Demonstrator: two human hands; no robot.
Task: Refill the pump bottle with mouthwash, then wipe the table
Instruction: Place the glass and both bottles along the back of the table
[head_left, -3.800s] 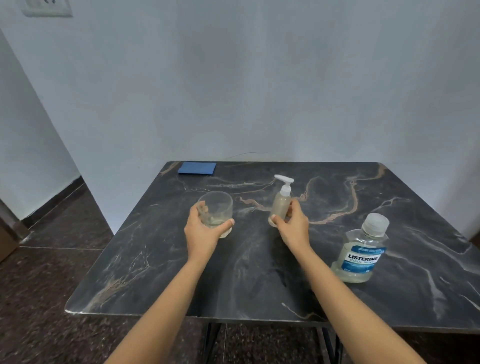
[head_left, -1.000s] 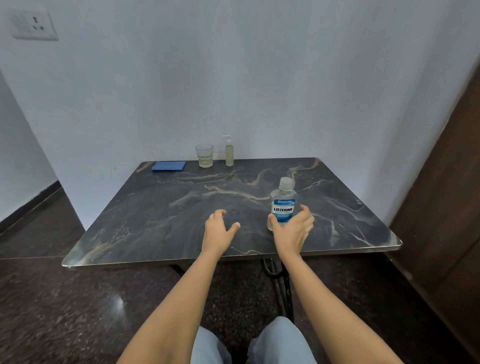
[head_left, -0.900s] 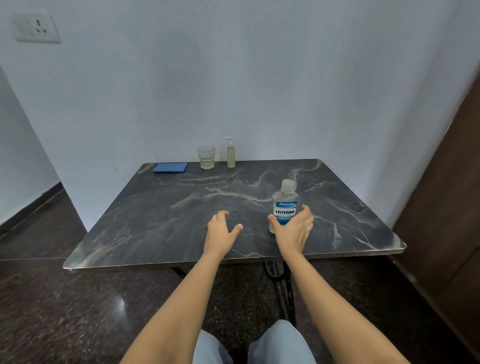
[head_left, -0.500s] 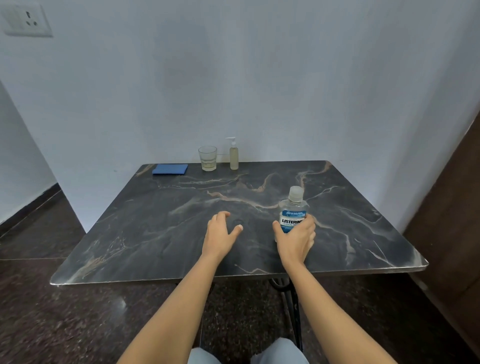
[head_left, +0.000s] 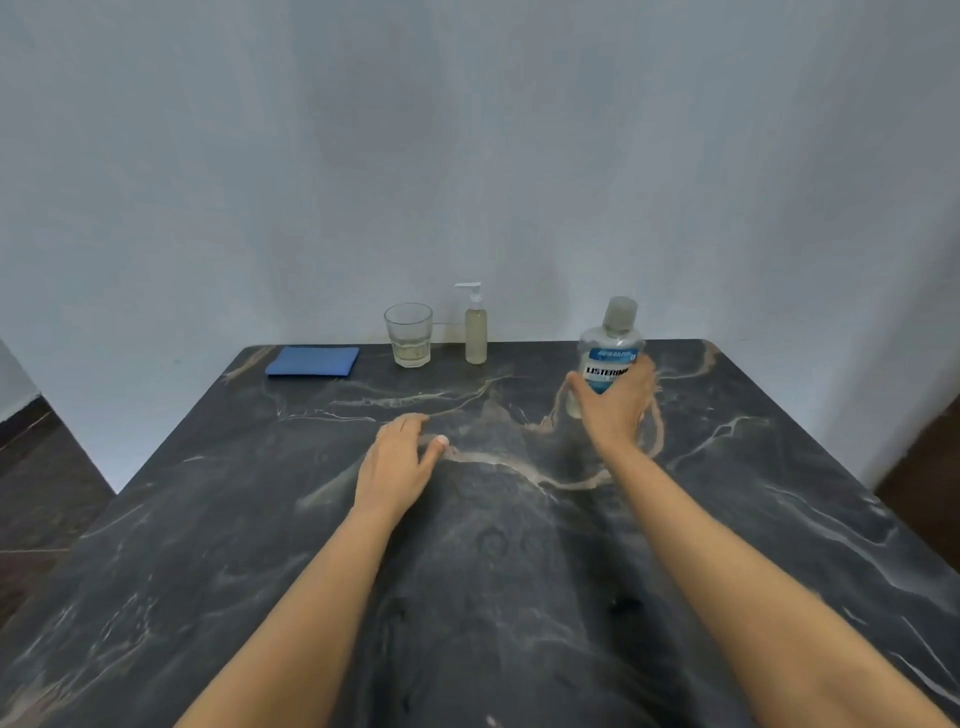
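In the head view, the right hand (head_left: 615, 408) grips the Listerine mouthwash bottle (head_left: 608, 358) upright toward the far right of the dark marble table (head_left: 218, 545). Its fingers and thumb wrap the lower body below the label, the capped neck stands clear above them, and the base is hidden behind the hand. The left hand (head_left: 397, 462) lies palm down near the table's middle, fingers relaxed and holding nothing. Along the far edge stand the pump bottle (head_left: 476, 335) and, just left of it, a glass (head_left: 409, 335), with a folded blue cloth (head_left: 312, 361) toward the far left corner.
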